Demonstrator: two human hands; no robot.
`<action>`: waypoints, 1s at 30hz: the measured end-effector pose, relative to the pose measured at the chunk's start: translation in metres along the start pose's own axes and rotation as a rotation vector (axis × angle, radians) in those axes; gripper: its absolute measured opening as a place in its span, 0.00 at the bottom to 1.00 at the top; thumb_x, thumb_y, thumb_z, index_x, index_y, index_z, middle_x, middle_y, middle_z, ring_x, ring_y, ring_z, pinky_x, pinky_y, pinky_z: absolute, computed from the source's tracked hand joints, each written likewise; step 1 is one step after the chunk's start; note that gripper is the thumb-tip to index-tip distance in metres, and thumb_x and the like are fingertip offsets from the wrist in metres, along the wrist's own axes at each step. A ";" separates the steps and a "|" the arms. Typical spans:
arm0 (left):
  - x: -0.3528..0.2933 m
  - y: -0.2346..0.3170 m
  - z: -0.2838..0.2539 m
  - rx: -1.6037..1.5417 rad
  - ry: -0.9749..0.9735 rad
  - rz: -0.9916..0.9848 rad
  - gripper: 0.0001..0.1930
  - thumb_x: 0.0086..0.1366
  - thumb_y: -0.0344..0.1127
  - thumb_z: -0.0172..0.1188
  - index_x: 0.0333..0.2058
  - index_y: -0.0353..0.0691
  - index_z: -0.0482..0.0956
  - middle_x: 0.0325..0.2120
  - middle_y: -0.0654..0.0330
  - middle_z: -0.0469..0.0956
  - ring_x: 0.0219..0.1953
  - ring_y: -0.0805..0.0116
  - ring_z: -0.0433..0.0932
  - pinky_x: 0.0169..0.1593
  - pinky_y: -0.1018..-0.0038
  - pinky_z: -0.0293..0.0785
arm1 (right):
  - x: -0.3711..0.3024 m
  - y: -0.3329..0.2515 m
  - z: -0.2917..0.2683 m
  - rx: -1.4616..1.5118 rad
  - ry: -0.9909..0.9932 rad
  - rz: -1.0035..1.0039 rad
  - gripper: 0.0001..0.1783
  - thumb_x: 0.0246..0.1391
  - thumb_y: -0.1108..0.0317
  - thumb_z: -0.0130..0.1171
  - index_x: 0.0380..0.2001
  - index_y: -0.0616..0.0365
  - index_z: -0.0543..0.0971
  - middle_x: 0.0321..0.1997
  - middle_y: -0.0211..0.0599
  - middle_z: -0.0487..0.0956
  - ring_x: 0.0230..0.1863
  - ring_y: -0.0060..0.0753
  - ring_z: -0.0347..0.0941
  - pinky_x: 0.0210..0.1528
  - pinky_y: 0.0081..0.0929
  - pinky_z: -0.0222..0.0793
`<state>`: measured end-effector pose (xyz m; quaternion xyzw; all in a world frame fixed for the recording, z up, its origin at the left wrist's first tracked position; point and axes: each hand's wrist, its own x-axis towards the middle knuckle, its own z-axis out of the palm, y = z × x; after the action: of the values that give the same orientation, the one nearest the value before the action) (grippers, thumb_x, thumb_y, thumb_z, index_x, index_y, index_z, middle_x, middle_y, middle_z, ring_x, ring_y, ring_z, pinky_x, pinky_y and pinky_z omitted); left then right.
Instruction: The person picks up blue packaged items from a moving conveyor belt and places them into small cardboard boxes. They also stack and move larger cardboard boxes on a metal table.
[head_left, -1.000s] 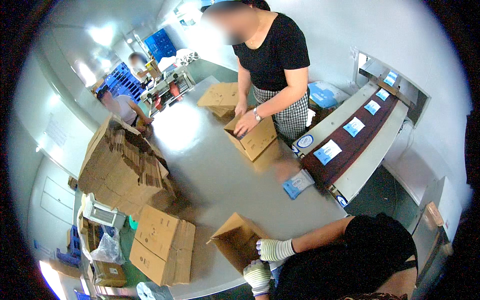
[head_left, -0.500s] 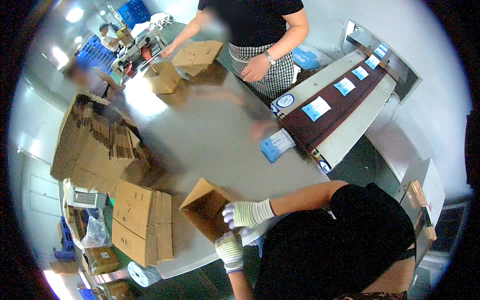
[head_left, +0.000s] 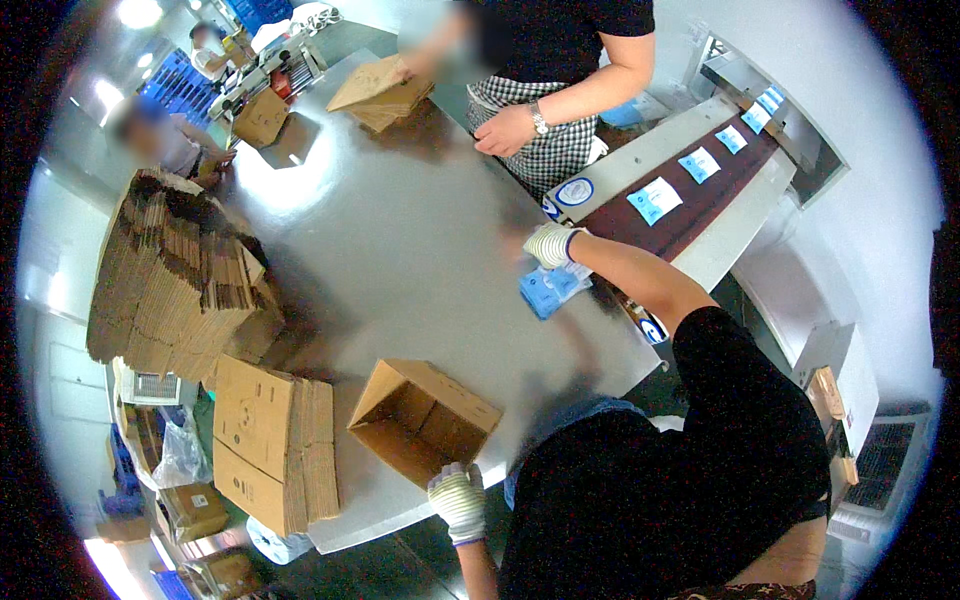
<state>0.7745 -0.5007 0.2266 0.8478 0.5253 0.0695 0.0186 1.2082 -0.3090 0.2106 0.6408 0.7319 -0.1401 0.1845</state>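
Observation:
A cardboard box (head_left: 455, 395) stands on the grey metal table with its opening turned toward me and nothing visible inside. My left hand (head_left: 458, 503), in a striped knit glove, grips its near edge with closed fingers. Beyond the box, my gloved right hand (head_left: 552, 245) is at the blue and white packets (head_left: 545, 292), by the end of the conveyor. Its fingers curl down at a packet's upper edge; their tips are partly hidden. The packets lie on the table, overlapping.
A conveyor belt (head_left: 670, 235) carries several more packets. Flattened cartons (head_left: 250, 430) stand at the near left, with a taller stack (head_left: 170, 290) behind. Across the table a co-worker (head_left: 570, 60) touches other cartons (head_left: 385, 95); another box (head_left: 262, 118) stands farther left.
My right hand has left the box and reached across to the packets. A second packet now lies by the first. The co-worker's box has moved away to the far left.

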 end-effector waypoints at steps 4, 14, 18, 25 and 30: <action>0.005 -0.003 0.003 -0.005 -0.056 -0.021 0.09 0.52 0.41 0.59 0.23 0.44 0.71 0.21 0.58 0.72 0.25 0.58 0.73 0.35 0.63 0.68 | 0.028 0.011 0.020 -0.004 -0.173 -0.033 0.20 0.40 0.52 0.61 0.38 0.49 0.80 0.40 0.40 0.79 0.43 0.45 0.74 0.43 0.45 0.70; -0.007 -0.011 0.018 -0.005 0.113 -0.032 0.11 0.50 0.43 0.60 0.22 0.44 0.71 0.20 0.58 0.73 0.25 0.57 0.73 0.33 0.62 0.68 | -0.045 -0.083 0.098 0.041 -0.243 -0.070 0.21 0.39 0.51 0.59 0.37 0.48 0.80 0.46 0.38 0.77 0.46 0.39 0.74 0.45 0.39 0.69; 0.002 0.006 0.015 0.027 0.040 -0.014 0.12 0.51 0.44 0.60 0.22 0.44 0.71 0.20 0.57 0.72 0.25 0.57 0.73 0.34 0.63 0.67 | -0.112 -0.137 0.151 0.006 0.284 -0.066 0.22 0.35 0.52 0.64 0.33 0.54 0.79 0.38 0.47 0.79 0.41 0.48 0.76 0.42 0.44 0.72; -0.011 0.027 0.017 0.159 0.023 0.068 0.07 0.53 0.39 0.54 0.21 0.45 0.70 0.19 0.60 0.72 0.25 0.61 0.74 0.32 0.64 0.67 | -0.154 -0.154 0.023 0.912 0.226 -0.392 0.27 0.42 0.51 0.64 0.42 0.57 0.74 0.41 0.43 0.79 0.42 0.49 0.75 0.45 0.42 0.71; -0.020 0.042 0.024 0.217 0.075 0.096 0.06 0.52 0.40 0.54 0.22 0.48 0.71 0.19 0.64 0.70 0.25 0.65 0.73 0.32 0.65 0.66 | -0.145 -0.213 -0.035 0.969 0.468 -0.815 0.33 0.41 0.54 0.67 0.48 0.58 0.69 0.43 0.44 0.77 0.43 0.48 0.75 0.45 0.37 0.71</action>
<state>0.8069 -0.5362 0.2052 0.8658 0.4890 0.0447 -0.0963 1.0101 -0.4516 0.3000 0.3373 0.7903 -0.3684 -0.3550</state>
